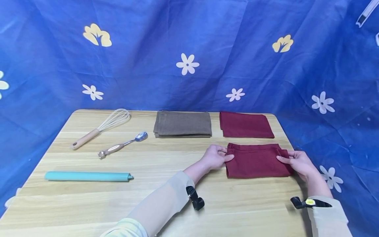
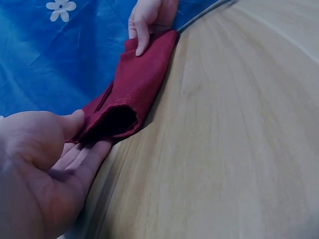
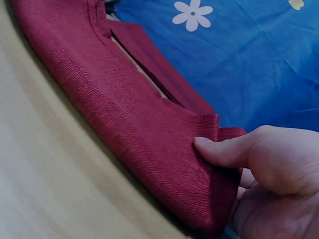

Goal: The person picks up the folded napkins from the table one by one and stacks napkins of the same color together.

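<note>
A folded dark red cloth (image 1: 256, 163) lies at the right of the table, with a hand at each short end. My left hand (image 1: 215, 157) pinches its left end, thumb on top and fingers underneath. In the left wrist view the cloth's (image 2: 139, 84) near end gapes between its layers. At the right end my right hand (image 1: 299, 163) pinches the corner; the right wrist view shows the thumb pressed on the cloth (image 3: 124, 109) and the other fingers partly hidden behind it. Just behind lies a second folded dark red cloth (image 1: 247, 125).
A folded grey-brown cloth (image 1: 183, 124) lies at the back middle. On the left are a whisk (image 1: 100, 127), a metal spoon with a beige handle (image 1: 122, 144) and a long teal object (image 1: 87, 176). A blue flowered curtain (image 1: 189, 39) hangs behind the wooden table (image 1: 177, 158).
</note>
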`<state>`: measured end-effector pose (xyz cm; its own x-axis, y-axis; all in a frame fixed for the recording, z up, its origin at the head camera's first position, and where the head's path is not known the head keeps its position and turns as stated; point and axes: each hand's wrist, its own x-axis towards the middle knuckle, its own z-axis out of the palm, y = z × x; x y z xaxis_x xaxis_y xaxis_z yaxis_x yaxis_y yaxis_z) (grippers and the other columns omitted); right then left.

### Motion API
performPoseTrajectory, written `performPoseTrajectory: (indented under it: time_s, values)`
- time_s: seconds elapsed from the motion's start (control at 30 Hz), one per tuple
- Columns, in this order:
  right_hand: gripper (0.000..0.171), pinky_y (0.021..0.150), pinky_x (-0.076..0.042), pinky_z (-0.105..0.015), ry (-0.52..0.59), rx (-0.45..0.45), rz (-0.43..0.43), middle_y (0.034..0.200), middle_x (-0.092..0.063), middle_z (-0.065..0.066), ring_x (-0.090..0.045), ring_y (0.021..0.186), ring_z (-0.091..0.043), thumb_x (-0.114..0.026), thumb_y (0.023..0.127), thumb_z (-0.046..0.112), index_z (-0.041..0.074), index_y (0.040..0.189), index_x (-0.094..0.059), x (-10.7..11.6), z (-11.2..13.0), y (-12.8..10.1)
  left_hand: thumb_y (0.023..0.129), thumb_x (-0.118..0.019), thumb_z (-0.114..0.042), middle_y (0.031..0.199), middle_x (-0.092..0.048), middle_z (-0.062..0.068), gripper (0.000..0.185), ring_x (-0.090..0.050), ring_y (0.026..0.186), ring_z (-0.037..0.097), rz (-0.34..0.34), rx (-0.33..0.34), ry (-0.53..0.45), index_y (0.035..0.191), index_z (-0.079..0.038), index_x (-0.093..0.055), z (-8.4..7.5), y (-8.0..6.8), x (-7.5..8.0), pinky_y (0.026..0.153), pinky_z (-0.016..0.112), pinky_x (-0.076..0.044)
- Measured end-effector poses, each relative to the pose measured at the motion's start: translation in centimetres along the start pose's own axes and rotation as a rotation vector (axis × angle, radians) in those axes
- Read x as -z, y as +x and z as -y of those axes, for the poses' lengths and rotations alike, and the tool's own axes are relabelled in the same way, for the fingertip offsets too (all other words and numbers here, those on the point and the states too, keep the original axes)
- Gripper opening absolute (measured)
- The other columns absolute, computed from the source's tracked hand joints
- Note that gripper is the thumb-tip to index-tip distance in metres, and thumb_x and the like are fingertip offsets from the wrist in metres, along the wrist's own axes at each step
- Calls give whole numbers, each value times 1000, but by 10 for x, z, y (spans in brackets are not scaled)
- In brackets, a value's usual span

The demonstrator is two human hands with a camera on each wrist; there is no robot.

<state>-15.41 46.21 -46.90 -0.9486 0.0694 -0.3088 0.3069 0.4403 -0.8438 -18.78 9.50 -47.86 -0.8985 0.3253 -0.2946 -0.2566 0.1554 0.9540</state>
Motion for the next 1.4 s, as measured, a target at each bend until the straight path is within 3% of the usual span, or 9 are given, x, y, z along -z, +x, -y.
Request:
performPoseTrajectory:
  time_s: [0.13,0.33,0.57,0.83,1.1,1.3,1.4]
  values:
    - [57,73,-56,-27,-12,4,21,98,-77,4,-67,85,-8,-79,99,21,-18,135,-60,6,2,-1,89,-89,-16,93,-70,5,31,-66,87,14,-42,-25,108,110,2,-74,2,1,2,77,25,-57]
    - [61,73,-57,-27,-22,-45,7,99,-76,3,-68,85,-7,-81,97,24,-18,136,-59,7,-1,1,89,-88,-14,91,-69,5,27,-67,84,14,-47,-25,105,106,1,-75,1,-1,3,72,25,-59]
    - [25,74,-59,-27,158,-114,66,97,-76,9,-70,84,-8,-78,99,21,7,119,-77,7,-7,3,88,-89,-13,87,-67,5,26,-65,80,13,-71,-14,108,102,1,-74,0,-4,3,70,25,-58]
    - [6,76,-59,-26,225,-95,91,97,-76,9,-70,86,-7,-76,100,16,18,106,-78,5,-7,5,88,-89,-15,85,-67,4,25,-63,80,12,-93,-45,163,101,1,-75,4,-3,5,74,24,-55]
    - [11,76,-59,-26,203,-79,77,96,-76,9,-70,88,-6,-75,101,16,11,110,-78,5,-8,5,88,-88,-12,84,-67,4,24,-64,76,12,-97,-46,132,102,2,-75,3,-4,2,70,24,-57]
    - [39,76,-60,-28,132,-60,59,98,-76,7,-69,87,-7,-76,100,18,-10,126,-70,5,-8,4,86,-90,-13,84,-68,1,22,-63,79,9,-117,-65,134,99,-1,-77,4,-5,0,75,25,-54]
    - [45,74,-60,-29,105,-47,49,98,-76,6,-70,86,-8,-77,100,17,-15,129,-66,5,-7,3,86,-90,-14,85,-69,-1,22,-63,81,9,-120,-55,133,100,-2,-78,2,-5,0,78,25,-54]
